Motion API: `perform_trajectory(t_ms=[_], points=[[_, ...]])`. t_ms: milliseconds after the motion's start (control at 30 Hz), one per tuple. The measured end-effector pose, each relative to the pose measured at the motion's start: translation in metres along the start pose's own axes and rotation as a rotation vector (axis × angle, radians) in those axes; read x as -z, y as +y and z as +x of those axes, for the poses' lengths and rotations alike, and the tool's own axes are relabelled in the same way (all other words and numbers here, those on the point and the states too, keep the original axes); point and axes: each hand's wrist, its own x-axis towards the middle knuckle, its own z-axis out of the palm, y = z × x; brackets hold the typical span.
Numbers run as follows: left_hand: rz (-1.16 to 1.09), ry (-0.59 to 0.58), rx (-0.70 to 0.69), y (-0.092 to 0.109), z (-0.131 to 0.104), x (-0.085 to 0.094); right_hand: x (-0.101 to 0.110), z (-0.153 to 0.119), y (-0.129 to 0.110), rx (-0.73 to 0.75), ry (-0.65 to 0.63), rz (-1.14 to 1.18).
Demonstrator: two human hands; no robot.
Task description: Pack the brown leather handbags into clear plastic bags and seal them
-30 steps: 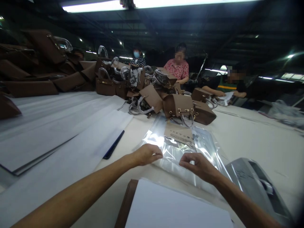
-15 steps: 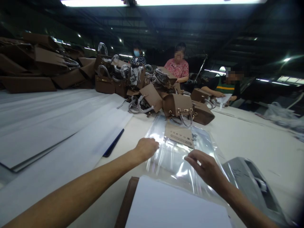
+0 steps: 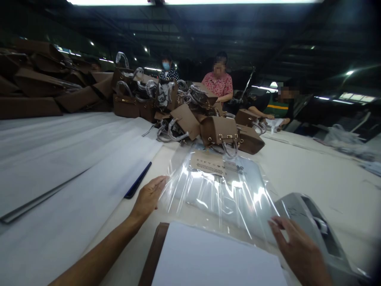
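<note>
A large clear plastic bag (image 3: 212, 204) with printed warning text lies stretched across the table in front of me. My left hand (image 3: 149, 194) pinches its left edge, fingers closed together. At the right edge my right hand (image 3: 297, 242) is closed in a pinch on the same plastic, thumb against forefinger. Between my arms, close to me, is a white sheet (image 3: 217, 258) on a brown piece (image 3: 154, 254), which sticks out at its left side. The lower part of both runs out of view.
Beyond the plastic, brown handbags (image 3: 220, 129) with wrapped handles are heaped up. A grey tape dispenser (image 3: 309, 226) stands beside my right hand. White sheets (image 3: 74, 159) and a dark blue flat object (image 3: 138, 180) lie to the left. Several people stand across the table.
My hands have moved apart, left hand to the left and right hand to the right and nearer me. The plastic bag is now spread wider between them, and its printed panel has shifted left.
</note>
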Motion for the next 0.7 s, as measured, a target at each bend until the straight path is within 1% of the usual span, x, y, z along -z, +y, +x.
perform_trajectory(t_ms=[33,67,100,200,233,300,333,400,500,633,700], points=[[-0.003,-0.006,-0.006,0.002,-0.001,-0.002,0.005,0.003,-0.008,0.041,0.043,0.060],[0.014,-0.003,-0.043,0.005,-0.001,-0.006,0.011,0.010,-0.020,0.106,0.061,0.127],[0.050,0.014,-0.114,0.010,-0.001,-0.010,0.017,0.019,-0.034,0.190,0.047,0.201],[0.191,0.062,-0.389,0.030,0.004,-0.026,0.026,0.055,-0.081,0.436,-0.126,0.382],[0.226,0.068,-0.454,0.036,0.006,-0.030,0.026,0.067,-0.096,0.486,-0.180,0.404],[0.271,0.070,-0.517,0.048,0.010,-0.039,0.019,0.087,-0.120,0.540,-0.240,0.390],[0.290,0.069,-0.531,0.053,0.011,-0.042,0.014,0.094,-0.129,0.545,-0.243,0.363],[0.334,0.074,-0.563,0.060,0.013,-0.045,0.003,0.101,-0.140,0.530,-0.248,0.297],[0.384,0.085,-0.596,0.062,0.013,-0.047,-0.005,0.099,-0.142,0.460,-0.287,0.283],[0.423,0.058,-0.630,0.060,0.014,-0.053,0.004,0.097,-0.145,0.328,-0.361,0.441],[0.437,0.039,-0.652,0.062,0.015,-0.058,0.008,0.101,-0.154,0.312,-0.398,0.397]])
